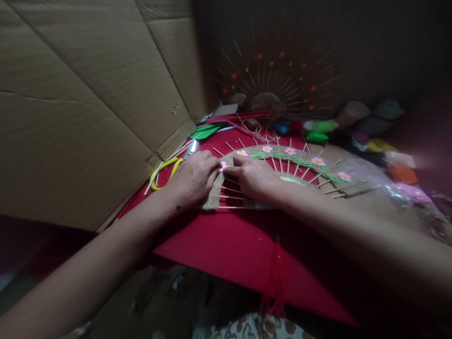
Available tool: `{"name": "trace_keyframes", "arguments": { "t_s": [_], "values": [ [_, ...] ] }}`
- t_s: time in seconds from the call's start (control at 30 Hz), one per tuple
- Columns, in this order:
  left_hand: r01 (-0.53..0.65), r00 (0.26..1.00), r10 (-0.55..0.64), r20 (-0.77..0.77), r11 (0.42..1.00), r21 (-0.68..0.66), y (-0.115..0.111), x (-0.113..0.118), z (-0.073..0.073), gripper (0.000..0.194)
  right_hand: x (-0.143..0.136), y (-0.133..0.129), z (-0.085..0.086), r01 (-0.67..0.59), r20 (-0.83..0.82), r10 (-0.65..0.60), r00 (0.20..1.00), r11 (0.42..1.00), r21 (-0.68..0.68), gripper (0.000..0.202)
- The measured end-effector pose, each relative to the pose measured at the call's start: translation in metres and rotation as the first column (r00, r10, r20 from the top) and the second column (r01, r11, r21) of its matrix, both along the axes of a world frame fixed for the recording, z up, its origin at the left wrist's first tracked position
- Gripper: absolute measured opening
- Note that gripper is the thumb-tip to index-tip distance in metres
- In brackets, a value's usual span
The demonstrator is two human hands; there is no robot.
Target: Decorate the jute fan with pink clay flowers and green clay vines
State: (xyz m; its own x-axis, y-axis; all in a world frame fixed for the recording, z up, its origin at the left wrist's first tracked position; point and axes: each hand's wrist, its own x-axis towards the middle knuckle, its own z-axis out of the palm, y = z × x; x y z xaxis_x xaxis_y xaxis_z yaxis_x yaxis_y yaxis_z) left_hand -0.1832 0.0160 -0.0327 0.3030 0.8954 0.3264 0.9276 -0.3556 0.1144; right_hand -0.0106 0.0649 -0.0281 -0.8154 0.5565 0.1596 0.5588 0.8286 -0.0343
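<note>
A fan-shaped piece of woven twine with thin sticks lies on the red table surface. Pink flowers and a wavy green line run along its band. At the band's left part, my left hand is closed, its fingertips pinching a small pink flower. My right hand rests over the sticks, fingers curled, with its fingertips touching the same flower from the right.
Yellow-handled scissors lie left of my left hand, beside a tall cardboard panel. Behind the fan are green sheets, coloured packets and a second, flowered fan. A red tassel hangs in front.
</note>
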Motion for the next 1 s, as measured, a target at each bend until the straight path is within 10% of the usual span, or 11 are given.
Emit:
{"name": "trace_keyframes", "arguments": {
  "t_s": [1.0],
  "values": [
    [0.124,0.971,-0.11,-0.211,0.991,0.055,0.003,0.002,-0.011,0.028,0.013,0.01,0.005,0.053,0.026,-0.052,0.998,0.998,-0.017,0.031]
  ]
}}
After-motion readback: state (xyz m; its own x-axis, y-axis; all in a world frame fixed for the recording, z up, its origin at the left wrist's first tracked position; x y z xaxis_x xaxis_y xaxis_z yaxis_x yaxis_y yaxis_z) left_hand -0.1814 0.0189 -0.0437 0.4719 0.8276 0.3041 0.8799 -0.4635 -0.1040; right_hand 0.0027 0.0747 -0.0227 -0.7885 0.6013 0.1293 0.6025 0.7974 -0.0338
